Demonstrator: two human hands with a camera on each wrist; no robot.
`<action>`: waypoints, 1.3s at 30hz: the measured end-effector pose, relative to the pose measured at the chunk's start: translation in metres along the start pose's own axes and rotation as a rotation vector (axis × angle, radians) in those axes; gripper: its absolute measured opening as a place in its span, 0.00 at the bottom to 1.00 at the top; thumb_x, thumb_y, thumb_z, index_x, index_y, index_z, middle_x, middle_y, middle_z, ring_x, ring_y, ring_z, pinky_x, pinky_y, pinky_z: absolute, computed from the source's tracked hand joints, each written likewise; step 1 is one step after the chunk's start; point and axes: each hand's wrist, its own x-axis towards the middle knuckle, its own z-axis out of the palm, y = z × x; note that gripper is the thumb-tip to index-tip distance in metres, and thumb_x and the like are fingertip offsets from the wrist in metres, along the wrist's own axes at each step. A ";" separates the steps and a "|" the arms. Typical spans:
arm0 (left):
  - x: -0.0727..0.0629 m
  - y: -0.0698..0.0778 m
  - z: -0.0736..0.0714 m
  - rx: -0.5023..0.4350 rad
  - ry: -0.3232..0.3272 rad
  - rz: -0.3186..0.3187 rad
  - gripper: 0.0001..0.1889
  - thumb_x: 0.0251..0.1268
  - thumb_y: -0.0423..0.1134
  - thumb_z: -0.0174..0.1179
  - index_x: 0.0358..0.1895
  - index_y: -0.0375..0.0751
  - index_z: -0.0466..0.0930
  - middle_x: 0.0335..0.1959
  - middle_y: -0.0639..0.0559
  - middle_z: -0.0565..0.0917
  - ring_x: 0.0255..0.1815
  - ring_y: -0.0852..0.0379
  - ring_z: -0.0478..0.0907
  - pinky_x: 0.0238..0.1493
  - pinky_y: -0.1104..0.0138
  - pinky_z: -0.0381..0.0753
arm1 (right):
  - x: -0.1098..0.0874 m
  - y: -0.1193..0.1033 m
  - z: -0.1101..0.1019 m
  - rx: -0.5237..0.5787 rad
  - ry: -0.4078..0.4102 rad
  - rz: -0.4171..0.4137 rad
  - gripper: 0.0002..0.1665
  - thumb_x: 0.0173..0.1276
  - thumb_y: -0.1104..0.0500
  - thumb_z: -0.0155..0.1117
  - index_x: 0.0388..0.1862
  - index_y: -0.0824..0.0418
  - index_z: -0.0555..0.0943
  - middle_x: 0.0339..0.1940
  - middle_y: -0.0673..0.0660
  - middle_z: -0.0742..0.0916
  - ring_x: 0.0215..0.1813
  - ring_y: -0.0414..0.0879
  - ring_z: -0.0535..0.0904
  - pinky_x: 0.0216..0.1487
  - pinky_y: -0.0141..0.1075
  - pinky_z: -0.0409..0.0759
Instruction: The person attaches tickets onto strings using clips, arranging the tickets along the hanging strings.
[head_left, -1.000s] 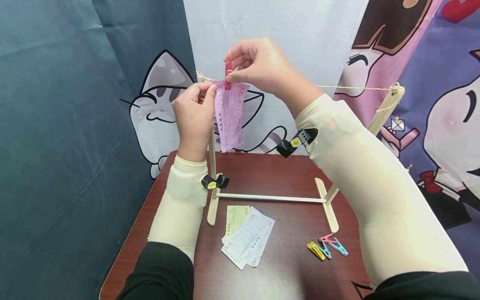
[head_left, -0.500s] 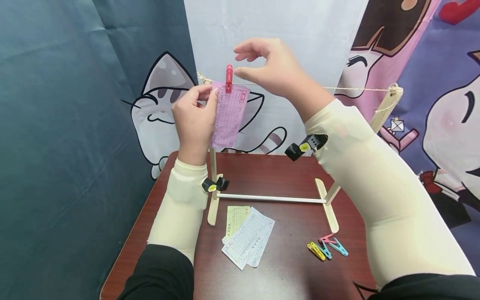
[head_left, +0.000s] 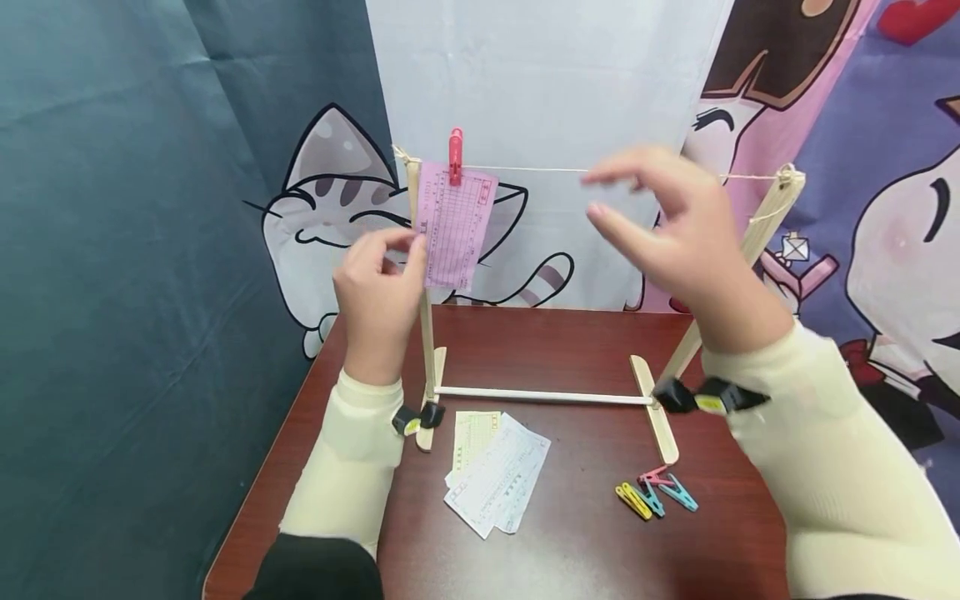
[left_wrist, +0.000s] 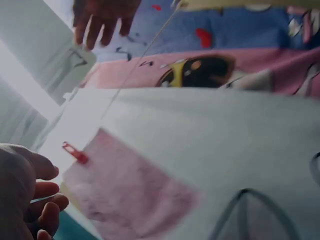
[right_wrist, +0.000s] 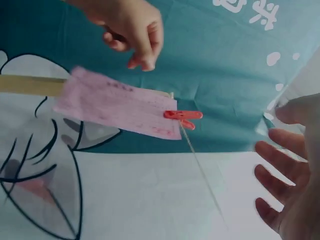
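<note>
A pink printed slip (head_left: pixel 454 229) hangs from the string (head_left: pixel 540 169) near its left end, held by a red clothespin (head_left: pixel 455 157). Beside the slip's left edge is my left hand (head_left: pixel 378 292); its fingers are loosely bent with nothing in them. In the right wrist view a gap separates that left hand (right_wrist: pixel 137 32) from the slip (right_wrist: pixel 120 107). My right hand (head_left: pixel 675 237) is in the air at the right part of the string, thumb and fingers spread and holding nothing. The left wrist view shows the clothespin (left_wrist: pixel 75 153) on the slip's upper edge.
The string runs between two wooden posts (head_left: pixel 772 212) joined by a white rod (head_left: pixel 540 396) low down. On the brown table (head_left: pixel 570 533) lie overlapping white and yellow slips (head_left: pixel 498 475). Several clothespins (head_left: pixel 652 493), yellow, blue and pink, lie at the right.
My right hand has let go of the red clothespin and moved right. My left hand has let go of the pink slip and dropped lower. The slip now hangs from the string.
</note>
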 end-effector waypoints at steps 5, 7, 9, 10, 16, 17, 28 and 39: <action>-0.087 -0.020 0.013 0.034 -0.276 -0.083 0.05 0.64 0.39 0.71 0.37 0.42 0.90 0.30 0.54 0.86 0.26 0.58 0.77 0.30 0.67 0.78 | -0.090 0.011 -0.008 -0.218 -0.249 0.278 0.07 0.63 0.61 0.76 0.41 0.57 0.90 0.28 0.47 0.87 0.30 0.37 0.78 0.35 0.31 0.76; -0.129 -0.031 0.021 0.113 -0.465 -0.160 0.06 0.65 0.42 0.70 0.38 0.44 0.90 0.31 0.56 0.86 0.29 0.59 0.79 0.32 0.65 0.80 | -0.133 0.024 -0.006 -0.277 -0.404 0.413 0.07 0.64 0.57 0.77 0.41 0.54 0.90 0.27 0.43 0.85 0.28 0.37 0.77 0.31 0.35 0.76; -0.166 -0.042 0.028 0.203 -0.634 -0.230 0.08 0.64 0.45 0.71 0.40 0.46 0.89 0.33 0.56 0.87 0.34 0.58 0.83 0.36 0.63 0.82 | -0.176 0.039 -0.001 -0.281 -0.533 0.533 0.09 0.63 0.55 0.78 0.40 0.55 0.89 0.26 0.43 0.85 0.27 0.38 0.77 0.30 0.38 0.75; -0.182 -0.046 0.031 0.245 -0.705 -0.262 0.10 0.64 0.46 0.72 0.41 0.45 0.89 0.35 0.54 0.87 0.36 0.57 0.84 0.38 0.61 0.83 | -0.200 0.047 0.002 -0.269 -0.575 0.580 0.10 0.62 0.55 0.78 0.40 0.56 0.89 0.26 0.43 0.85 0.28 0.38 0.77 0.30 0.39 0.75; -0.242 -0.067 0.035 0.374 -0.956 -0.332 0.21 0.54 0.47 0.78 0.48 0.38 0.89 0.43 0.45 0.87 0.44 0.48 0.84 0.47 0.55 0.83 | -0.320 0.070 0.019 -0.190 -0.629 0.813 0.15 0.58 0.57 0.81 0.42 0.62 0.88 0.26 0.44 0.85 0.28 0.38 0.78 0.30 0.37 0.76; -0.247 -0.070 0.035 0.382 -0.983 -0.324 0.24 0.51 0.47 0.79 0.49 0.38 0.89 0.44 0.45 0.87 0.45 0.47 0.84 0.49 0.54 0.83 | -0.335 0.071 0.020 -0.191 -0.607 0.845 0.16 0.57 0.57 0.81 0.42 0.61 0.88 0.26 0.44 0.85 0.28 0.37 0.78 0.30 0.36 0.76; -0.261 -0.076 0.039 0.343 -1.051 -0.340 0.33 0.41 0.48 0.85 0.51 0.34 0.85 0.45 0.44 0.84 0.46 0.46 0.81 0.52 0.53 0.81 | -0.407 0.077 0.044 -0.297 -0.323 0.724 0.18 0.46 0.53 0.89 0.36 0.49 0.89 0.26 0.39 0.81 0.30 0.33 0.74 0.31 0.33 0.73; -0.260 -0.074 0.039 0.365 -1.041 -0.260 0.15 0.55 0.42 0.76 0.22 0.49 0.76 0.20 0.60 0.69 0.25 0.59 0.66 0.34 0.60 0.70 | -0.401 0.082 0.069 -0.311 -0.152 0.577 0.14 0.48 0.65 0.85 0.31 0.52 0.90 0.27 0.41 0.84 0.30 0.39 0.76 0.36 0.38 0.64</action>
